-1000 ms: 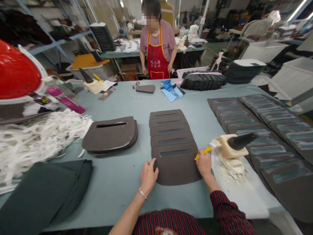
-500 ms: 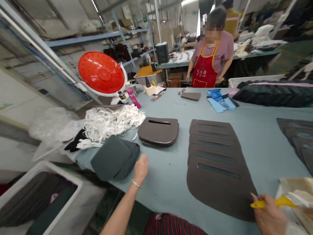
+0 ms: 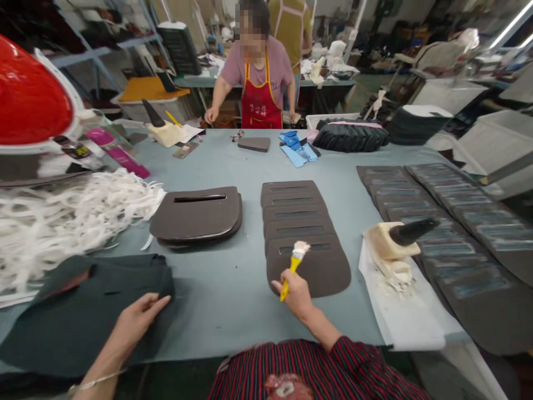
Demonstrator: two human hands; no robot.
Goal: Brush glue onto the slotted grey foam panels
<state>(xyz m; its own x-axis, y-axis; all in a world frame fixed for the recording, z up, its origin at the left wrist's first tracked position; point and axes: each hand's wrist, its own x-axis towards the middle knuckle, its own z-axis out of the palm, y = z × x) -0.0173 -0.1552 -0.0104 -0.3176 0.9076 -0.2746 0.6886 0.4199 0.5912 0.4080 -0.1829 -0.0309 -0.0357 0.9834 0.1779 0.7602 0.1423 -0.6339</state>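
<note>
head view: right hand (image 3: 298,293) gripping yellow brush (image 3: 293,264) over nearest overlapped brown panel (image 3: 328,269); left hand (image 3: 137,319) on dark green cloth (image 3: 70,322), pinch unclear. white strips (image 3: 95,208) crowd behind cloth; pale block (image 3: 385,243) right of panel.

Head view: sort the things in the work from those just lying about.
Likely in the work:
yellow-handled brush, held in the right hand
slotted brown panels, beneath the brush
dark green material, at the left hand
smeared white sheet, beside the panels

Likely just lying about:
eyeglasses
magenta bottle
blue items
</note>
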